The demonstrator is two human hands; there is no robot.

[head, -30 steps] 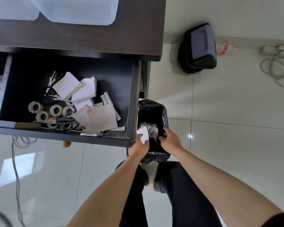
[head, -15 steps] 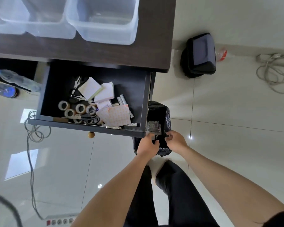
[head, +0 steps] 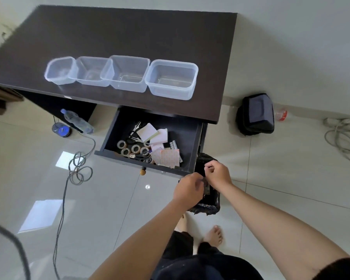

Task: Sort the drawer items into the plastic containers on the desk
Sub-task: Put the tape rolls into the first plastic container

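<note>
Both hands meet over the black-bagged waste bin (head: pixel 207 207), beside the open dark drawer (head: pixel 187 136).
Left hand (head: pixel 188 189) and right hand (head: pixel 218 172), fingers curled, pinch a small crumpled scrap (head: pixel 206 186); four clear plastic containers (head: pixel 171 80) line the dark tabletop (head: pixel 129 33). No legible writing.

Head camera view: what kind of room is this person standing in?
Probably a home office or study. A dark desk has an open drawer of tape rolls, scissors and notepads, and a power strip with cables lies on the tiled floor.
</note>
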